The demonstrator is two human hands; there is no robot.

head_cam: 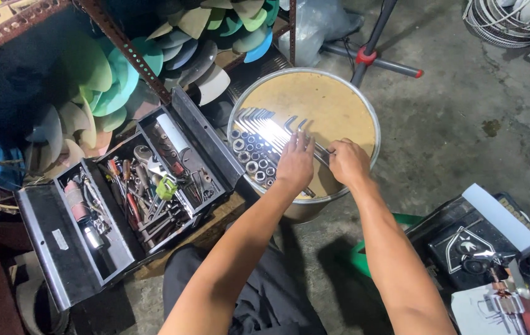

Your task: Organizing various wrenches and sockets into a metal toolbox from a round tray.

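A round drum top (pixel 333 102) with a metal rim is used as the surface, and a row of hex keys (pixel 264 127) is laid out on it, bent ends toward the far side. The row is too tightly packed and glare-struck to be counted. Just beside them, at the near-left rim, small sockets (pixel 251 156) are set in roughly two lines; about a dozen can be made out.

The left hand (pixel 296 162) is laid flat, fingers spread, over the right end of the hex keys. The right hand (pixel 347 161) is closed around a single key just beside it; the two hands are held near each other but not touching.

To the left, an open black toolbox (pixel 122 198) filled with screwdrivers and pliers is stood close against the drum, crowding that side. Behind it, stacked fan blades (pixel 113 74) in green, blue and grey are piled under a rusty shelf frame. A red-jointed stand (pixel 367 53) is seen beyond the drum. The right half of the drum top is left bare, and open concrete floor (pixel 463 118) lies to the right.
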